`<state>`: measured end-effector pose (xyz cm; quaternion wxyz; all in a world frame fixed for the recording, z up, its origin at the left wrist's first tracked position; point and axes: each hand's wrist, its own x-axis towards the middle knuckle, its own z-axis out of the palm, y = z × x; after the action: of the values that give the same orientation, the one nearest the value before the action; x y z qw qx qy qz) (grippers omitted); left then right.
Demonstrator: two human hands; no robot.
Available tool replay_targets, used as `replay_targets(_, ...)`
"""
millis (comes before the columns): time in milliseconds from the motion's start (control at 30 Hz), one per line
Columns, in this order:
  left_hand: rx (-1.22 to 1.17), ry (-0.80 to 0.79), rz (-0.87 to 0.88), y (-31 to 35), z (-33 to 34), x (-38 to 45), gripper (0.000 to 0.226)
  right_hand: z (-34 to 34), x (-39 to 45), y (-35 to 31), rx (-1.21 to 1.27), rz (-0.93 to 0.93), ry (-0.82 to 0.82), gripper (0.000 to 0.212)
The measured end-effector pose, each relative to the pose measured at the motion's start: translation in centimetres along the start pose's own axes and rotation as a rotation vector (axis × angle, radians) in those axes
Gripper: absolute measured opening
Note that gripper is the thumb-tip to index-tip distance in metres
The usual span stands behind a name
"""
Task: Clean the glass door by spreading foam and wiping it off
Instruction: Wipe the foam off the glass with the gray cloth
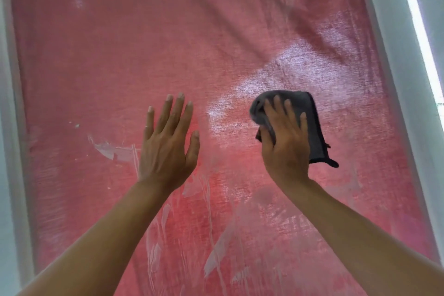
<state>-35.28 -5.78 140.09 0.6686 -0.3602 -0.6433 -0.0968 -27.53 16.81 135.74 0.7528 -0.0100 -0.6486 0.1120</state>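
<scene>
While I face the glass door, its white frame runs down my far left, and a pink cloth hangs behind the pane, filling nearly all of what I see. Low on the left part of the glass sits a smear of white foam, with thin streaks trailing from it. Just right of that, my left hand is raised flat toward the pane, fingers straight and slightly spread, holding nothing; whether the palm actually touches the glass I cannot tell. More foam runs in pale vertical streaks lower down, between my two forearms. Further right, my right hand presses a dark grey cloth against the glass, fingers laid over it and the thumb tucked round its bunched left edge. Above it the pane shows a hazy, pale patch. The right side of the frame slants down past it.
</scene>
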Motion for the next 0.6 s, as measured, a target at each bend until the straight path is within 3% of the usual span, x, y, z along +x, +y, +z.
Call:
replay_targets(67, -0.001, -0.001, 0.001, 0.0, 0.0, 0.0, 0.06, 0.6, 0.8, -1.2, -0.031, 0.057, -0.006, 0.048)
replay_targets(233, -0.004, 0.005, 0.004, -0.1, 0.0, -0.1, 0.059, -0.3, -4.2, -0.9, -0.047, -0.465, -0.198, 0.041)
replay_targets(300, -0.004, -0.001, 0.004, -0.1, 0.0, -0.1, 0.059, -0.5, -3.9, -0.9, -0.023, -0.375, -0.164, 0.039)
replay_targets(367, -0.003, -0.011, 0.006, 0.0, -0.2, 0.0, 0.06, 0.2, -1.0, -2.3, 0.002, -0.113, -0.076, 0.04)
replay_targets(433, -0.014, -0.013, 0.016, -0.1, -0.4, -0.1, 0.059, 1.3, 1.7, -4.6, 0.03, 0.013, -0.056, 0.04)
replay_targets(500, -0.027, -0.006, 0.013, -0.7, -0.8, -0.4, 0.058, 2.3, 1.8, -6.7, 0.062, -0.078, -0.095, 0.042)
replay_targets(600, -0.013, 0.019, -0.015, -2.3, -1.6, -1.6, 0.058, 2.6, -2.1, -7.3, 0.026, -0.386, -0.166, 0.042)
